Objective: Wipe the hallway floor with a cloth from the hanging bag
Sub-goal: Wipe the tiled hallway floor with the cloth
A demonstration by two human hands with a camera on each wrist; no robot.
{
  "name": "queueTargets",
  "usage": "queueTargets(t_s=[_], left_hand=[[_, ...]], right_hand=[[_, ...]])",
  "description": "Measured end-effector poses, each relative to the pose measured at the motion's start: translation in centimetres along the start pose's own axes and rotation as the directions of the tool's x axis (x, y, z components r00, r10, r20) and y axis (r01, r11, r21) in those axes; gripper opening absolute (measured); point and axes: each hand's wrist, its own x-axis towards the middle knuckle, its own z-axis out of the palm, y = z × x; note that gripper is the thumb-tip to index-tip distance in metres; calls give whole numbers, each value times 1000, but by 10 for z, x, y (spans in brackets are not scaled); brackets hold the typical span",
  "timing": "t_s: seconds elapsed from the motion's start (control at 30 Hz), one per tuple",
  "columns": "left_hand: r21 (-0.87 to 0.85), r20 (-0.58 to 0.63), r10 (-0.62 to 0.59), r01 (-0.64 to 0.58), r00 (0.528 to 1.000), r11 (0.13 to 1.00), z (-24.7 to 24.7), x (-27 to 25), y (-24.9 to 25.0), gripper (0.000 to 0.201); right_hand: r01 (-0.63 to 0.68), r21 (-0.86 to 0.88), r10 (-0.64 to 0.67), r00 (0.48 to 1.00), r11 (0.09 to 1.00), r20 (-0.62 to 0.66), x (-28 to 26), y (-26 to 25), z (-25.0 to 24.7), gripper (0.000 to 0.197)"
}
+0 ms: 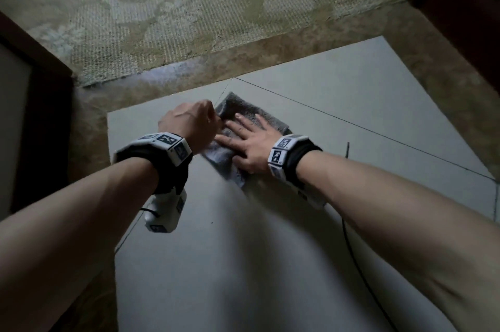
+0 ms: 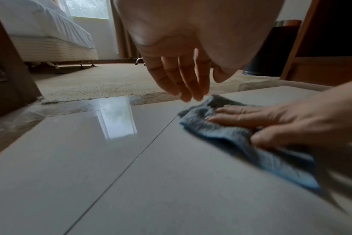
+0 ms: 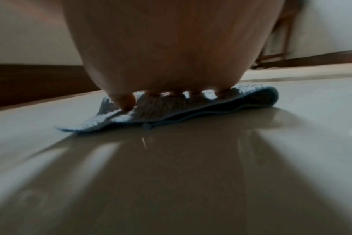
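A grey-blue cloth point(image 1: 244, 112) lies folded on the pale floor tiles point(image 1: 351, 93) near their far edge. My right hand point(image 1: 247, 142) presses flat on it with spread, straight fingers. In the left wrist view the cloth point(image 2: 239, 139) looks blue under that right hand point(image 2: 281, 122). The right wrist view shows my fingers point(image 3: 127, 100) on the cloth point(image 3: 191, 108). My left hand point(image 1: 194, 123) hovers just left of the cloth; the left wrist view shows the left hand point(image 2: 193, 85) hanging relaxed above the tile, holding nothing.
A patterned beige carpet point(image 1: 176, 12) begins past a mottled stone threshold point(image 1: 162, 85). Dark wooden frames stand at left point(image 1: 40, 104) and right point(image 1: 465, 29). A black cable point(image 1: 351, 245) trails across the tile at right. A bed point(image 2: 50, 41) and a dark bin point(image 2: 269, 49) stand farther off.
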Motion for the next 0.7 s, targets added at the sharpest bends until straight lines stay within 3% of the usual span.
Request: queueTargets(t_s=[0.13, 0.3, 0.47, 0.7], left_hand=[[32, 20, 36, -37, 999, 999, 2, -10, 13, 30], [49, 26, 45, -46, 999, 998, -4, -20, -3, 31], [39, 47, 0, -2, 999, 999, -6, -31, 15, 27], [-48, 132, 90, -84, 987, 995, 4, -53, 80, 25]], right_hand=[[-275, 177, 277, 961, 945, 15, -19, 83, -2, 69], [-615, 302, 624, 777, 728, 79, -49, 170, 2, 70], [-702, 357, 718, 687, 616, 113, -79, 234, 17, 72], [-719, 390, 750, 654, 575, 100, -73, 279, 15, 71]])
